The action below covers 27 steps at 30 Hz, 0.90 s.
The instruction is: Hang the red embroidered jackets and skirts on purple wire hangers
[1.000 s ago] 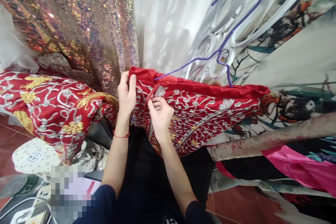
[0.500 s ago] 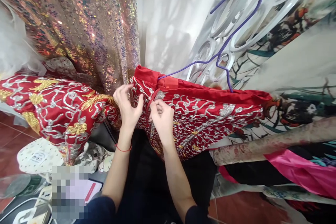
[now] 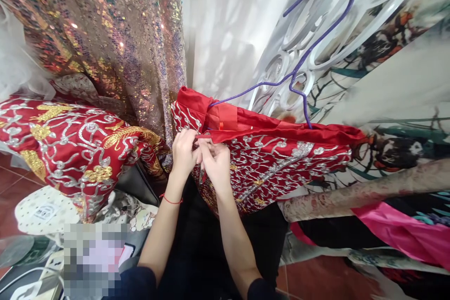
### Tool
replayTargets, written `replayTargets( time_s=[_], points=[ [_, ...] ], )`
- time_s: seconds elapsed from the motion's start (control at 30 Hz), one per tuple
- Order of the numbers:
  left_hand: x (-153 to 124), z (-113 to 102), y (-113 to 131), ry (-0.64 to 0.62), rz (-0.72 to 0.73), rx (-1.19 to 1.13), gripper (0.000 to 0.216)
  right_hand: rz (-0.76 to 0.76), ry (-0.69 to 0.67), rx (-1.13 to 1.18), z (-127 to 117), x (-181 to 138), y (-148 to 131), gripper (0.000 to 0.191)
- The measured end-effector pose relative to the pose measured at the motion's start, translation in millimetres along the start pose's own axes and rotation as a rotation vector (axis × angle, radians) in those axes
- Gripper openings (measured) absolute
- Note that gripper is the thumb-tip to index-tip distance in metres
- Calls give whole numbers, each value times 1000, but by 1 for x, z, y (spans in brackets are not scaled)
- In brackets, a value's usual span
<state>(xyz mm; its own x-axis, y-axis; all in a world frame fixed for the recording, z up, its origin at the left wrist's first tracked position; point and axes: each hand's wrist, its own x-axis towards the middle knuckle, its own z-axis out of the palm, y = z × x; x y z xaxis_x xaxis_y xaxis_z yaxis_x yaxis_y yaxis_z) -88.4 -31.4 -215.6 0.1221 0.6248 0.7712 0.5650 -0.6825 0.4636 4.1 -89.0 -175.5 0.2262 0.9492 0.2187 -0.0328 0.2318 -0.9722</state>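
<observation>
A red garment (image 3: 274, 159) with silver and gold embroidery hangs in front of me, its plain red waistband gaping a little at the top. My left hand (image 3: 183, 152) is closed at the band's left part, pinching a narrow red fabric strip (image 3: 204, 136). Right beside it, my right hand (image 3: 217, 161) has its fingers curled on the same strip, and the two hands touch or nearly touch. Behind the waistband a purple wire hanger (image 3: 298, 63) reaches down into the garment. The fingertips partly hide the strip's ends.
To the left bulges another red embroidered piece (image 3: 70, 140), above a polka-dot cloth (image 3: 31, 208). Sequined fabric (image 3: 116, 33) hangs behind it. A white scrollwork frame (image 3: 337, 33) stands behind the hanger. Pink cloth (image 3: 401, 229) lies at the right.
My left hand has moved right and closed on the strip, from open beside the garment. The front of the waistband is now pulled toward me, showing more of its inside.
</observation>
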Motion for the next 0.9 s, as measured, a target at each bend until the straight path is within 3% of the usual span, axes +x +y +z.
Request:
replayTargets(
  time_s=[0.3,0.57,0.73,0.8,0.9],
  points=[
    [-8,4,5,-36,-59,-78,22,99,9,245,2,7,-10,37],
    [-16,1,5,-21,-45,-100,20,-22,62,254,12,10,-41,39],
    [1,-24,19,-32,12,-180,6,-15,7,220,4,5,-32,32],
    [15,-39,36,33,-19,-234,19,-34,-4,201,1,4,-30,27],
    [43,-54,61,-15,-87,-139,33,-94,43,120,0,4,-26,23]
  ],
)
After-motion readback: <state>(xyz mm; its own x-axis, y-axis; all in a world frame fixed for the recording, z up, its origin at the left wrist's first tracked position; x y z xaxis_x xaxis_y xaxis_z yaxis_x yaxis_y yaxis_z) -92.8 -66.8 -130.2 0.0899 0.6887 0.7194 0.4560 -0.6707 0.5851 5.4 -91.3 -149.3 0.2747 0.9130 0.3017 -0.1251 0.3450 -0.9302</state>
